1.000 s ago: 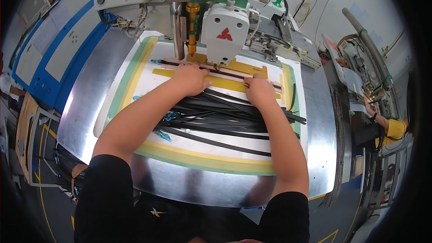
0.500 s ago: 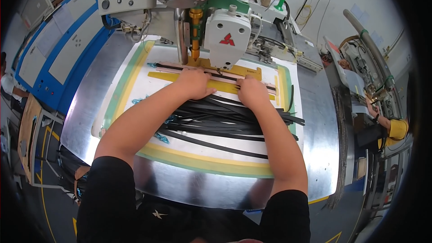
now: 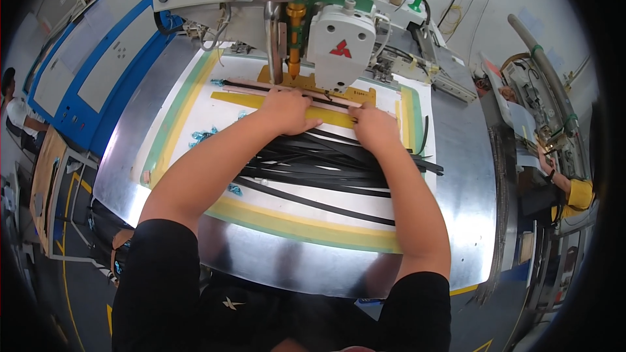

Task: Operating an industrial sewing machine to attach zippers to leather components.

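My left hand (image 3: 287,111) and my right hand (image 3: 373,124) lie side by side, fingers pressed down on a thin dark strip (image 3: 248,85) that runs along a yellow guide plate (image 3: 244,100) under the head of a white industrial sewing machine (image 3: 339,42). Both hands rest flat on the strip rather than closing around it. Just in front of my wrists lies a loose pile of several black straps (image 3: 313,166) spread over a white template board (image 3: 195,124) with green and yellow edges.
The board sits on a shiny metal table (image 3: 469,176). A blue control cabinet (image 3: 85,72) stands at the left. At the right a person in a yellow sleeve (image 3: 577,192) works by another machine (image 3: 541,91). Another person stands at the far left edge (image 3: 16,114).
Both hands slid a little toward the machine head along the strip. The view has shifted slightly.
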Demonstrator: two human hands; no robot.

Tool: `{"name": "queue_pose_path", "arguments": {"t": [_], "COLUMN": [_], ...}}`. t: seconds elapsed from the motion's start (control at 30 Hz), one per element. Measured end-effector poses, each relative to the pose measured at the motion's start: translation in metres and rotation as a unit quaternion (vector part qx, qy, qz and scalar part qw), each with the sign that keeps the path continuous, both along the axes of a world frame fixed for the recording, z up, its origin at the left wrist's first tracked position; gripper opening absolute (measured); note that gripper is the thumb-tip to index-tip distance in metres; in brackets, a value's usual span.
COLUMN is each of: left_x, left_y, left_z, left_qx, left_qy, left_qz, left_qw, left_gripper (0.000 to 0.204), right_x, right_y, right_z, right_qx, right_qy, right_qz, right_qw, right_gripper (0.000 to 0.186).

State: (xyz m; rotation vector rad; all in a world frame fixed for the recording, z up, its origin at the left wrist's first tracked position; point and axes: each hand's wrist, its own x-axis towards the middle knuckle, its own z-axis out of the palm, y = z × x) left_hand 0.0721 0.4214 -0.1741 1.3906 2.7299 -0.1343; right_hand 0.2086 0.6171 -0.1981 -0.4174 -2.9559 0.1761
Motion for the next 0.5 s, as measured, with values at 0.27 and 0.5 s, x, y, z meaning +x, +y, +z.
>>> {"name": "queue_pose_path", "arguments": {"t": [0.27, 0.5], "left_x": [0.002, 0.008], "left_y": [0.004, 0.007], "left_z": [0.002, 0.006], "left_qx": [0.001, 0.010], "left_qy": [-0.040, -0.020], "left_qz": [-0.001, -0.009], "left_qw": [0.999, 1.000], "left_gripper": [0.069, 0.063], "right_x": [0.036, 0.040], "right_y": [0.036, 0.045], "right_z": [0.020, 0.018], "right_qx": [0.014, 0.025], "right_qy": [-0.061, -0.047], "right_qz": [-0.075, -0.034], "right_qw": [0.995, 0.998], "right_gripper": [0.038, 0.031]}}
